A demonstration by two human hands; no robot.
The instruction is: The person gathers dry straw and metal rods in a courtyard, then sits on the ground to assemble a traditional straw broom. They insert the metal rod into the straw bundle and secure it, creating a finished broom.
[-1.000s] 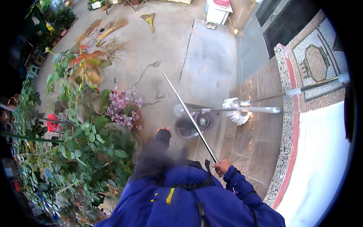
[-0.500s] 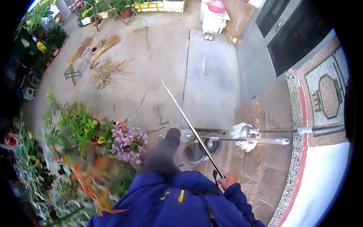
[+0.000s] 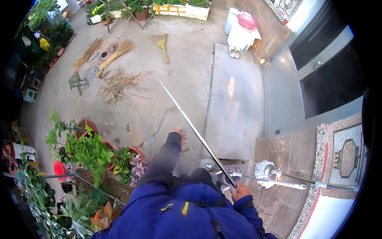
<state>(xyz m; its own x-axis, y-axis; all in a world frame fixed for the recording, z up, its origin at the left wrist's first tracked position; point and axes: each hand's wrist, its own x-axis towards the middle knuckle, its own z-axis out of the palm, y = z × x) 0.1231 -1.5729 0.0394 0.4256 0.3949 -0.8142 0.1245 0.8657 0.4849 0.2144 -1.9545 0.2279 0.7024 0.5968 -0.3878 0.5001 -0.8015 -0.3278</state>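
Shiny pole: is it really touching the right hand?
Touching. The head view plainly shows the right hand closed around the lower end of the shiny pole.

We're up on the wearer's head, looking steeply down over the blue jacket [image 3: 159, 221] at our lower edge, with the right hand [image 3: 240, 192] close beneath us. We face out across the concrete yard [image 3: 185, 85], the grey door [image 3: 324, 67] farther off on our right, and our single wide fisheye view bends straight edges toward a dark, round rim.
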